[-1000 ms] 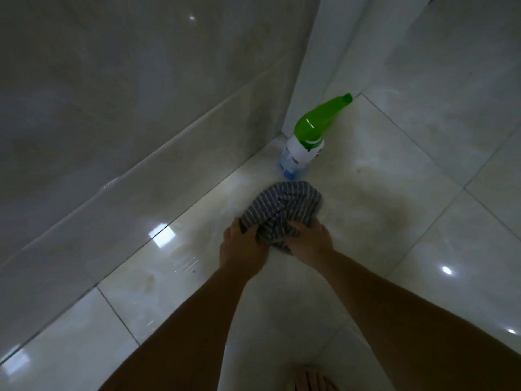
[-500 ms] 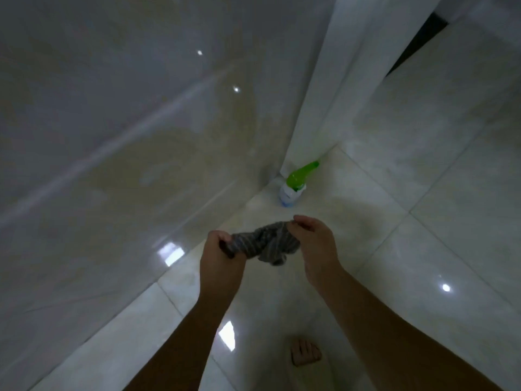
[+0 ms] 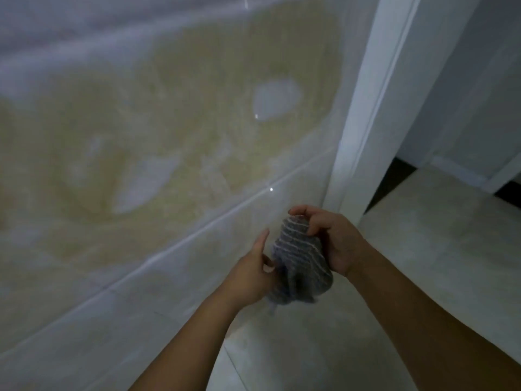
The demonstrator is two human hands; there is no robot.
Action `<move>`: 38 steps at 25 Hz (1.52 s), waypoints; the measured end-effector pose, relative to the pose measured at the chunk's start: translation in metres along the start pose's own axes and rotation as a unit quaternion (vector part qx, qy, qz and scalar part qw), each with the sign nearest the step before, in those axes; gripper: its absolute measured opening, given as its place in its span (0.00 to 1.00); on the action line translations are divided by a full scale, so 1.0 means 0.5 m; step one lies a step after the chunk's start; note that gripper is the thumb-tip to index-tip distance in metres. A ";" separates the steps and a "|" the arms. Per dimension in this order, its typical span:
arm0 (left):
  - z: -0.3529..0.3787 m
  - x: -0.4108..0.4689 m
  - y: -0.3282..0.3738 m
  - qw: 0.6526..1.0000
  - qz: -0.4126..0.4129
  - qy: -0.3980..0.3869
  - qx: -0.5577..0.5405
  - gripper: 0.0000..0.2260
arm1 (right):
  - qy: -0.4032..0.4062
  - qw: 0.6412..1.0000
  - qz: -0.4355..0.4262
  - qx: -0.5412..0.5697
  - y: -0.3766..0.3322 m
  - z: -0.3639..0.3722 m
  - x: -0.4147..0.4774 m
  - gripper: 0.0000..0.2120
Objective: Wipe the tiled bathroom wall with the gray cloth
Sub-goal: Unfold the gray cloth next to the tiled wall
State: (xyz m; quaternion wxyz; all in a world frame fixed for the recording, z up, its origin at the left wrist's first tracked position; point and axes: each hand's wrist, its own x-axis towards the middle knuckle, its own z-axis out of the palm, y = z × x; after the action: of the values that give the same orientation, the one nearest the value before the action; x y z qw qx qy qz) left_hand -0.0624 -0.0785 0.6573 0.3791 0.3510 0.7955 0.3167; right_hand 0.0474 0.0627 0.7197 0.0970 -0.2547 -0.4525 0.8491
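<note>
The gray striped cloth hangs bunched between my two hands, in front of the tiled wall. My right hand grips its upper part with curled fingers and thumb. My left hand holds the cloth's lower left side, its index finger stretched upward. The tiled wall fills the left and middle of the view, glossy, with large yellowish smears and pale patches. A grout line runs diagonally across it just left of my hands. The cloth is not touching the wall.
A white door frame stands upright right of the wall, close behind my right hand. Beyond it lies a dark threshold and a pale tiled floor. Floor tiles also run under my arms.
My hands lifted the cloth from the floor to wall height and drew together, bunching it. My view tilted up; the green spray bottle has gone out of view.
</note>
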 end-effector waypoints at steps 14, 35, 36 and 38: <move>-0.433 -0.447 0.483 0.966 0.207 0.035 -0.151 0.11 | -0.247 0.952 -0.147 -0.101 -0.558 0.435 -0.283 0.21; -0.636 -0.675 0.597 0.931 0.054 0.343 -0.108 0.21 | -0.506 0.859 -0.030 0.069 -0.452 0.577 -0.304 0.45; -0.643 -0.679 0.597 0.931 0.044 0.333 -0.139 0.19 | -0.482 0.875 -0.040 0.018 -0.450 0.593 -0.309 0.40; -0.664 -0.693 0.595 0.950 0.048 0.266 -0.154 0.18 | -0.360 0.927 -0.096 -0.039 -0.480 0.617 -0.311 0.30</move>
State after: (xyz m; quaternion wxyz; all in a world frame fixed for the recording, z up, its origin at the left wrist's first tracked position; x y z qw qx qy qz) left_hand -0.0803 -0.2695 1.1886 0.1876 0.2288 0.7912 0.5353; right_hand 0.0037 -0.0835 1.1116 -0.0018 0.1090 -0.5121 0.8520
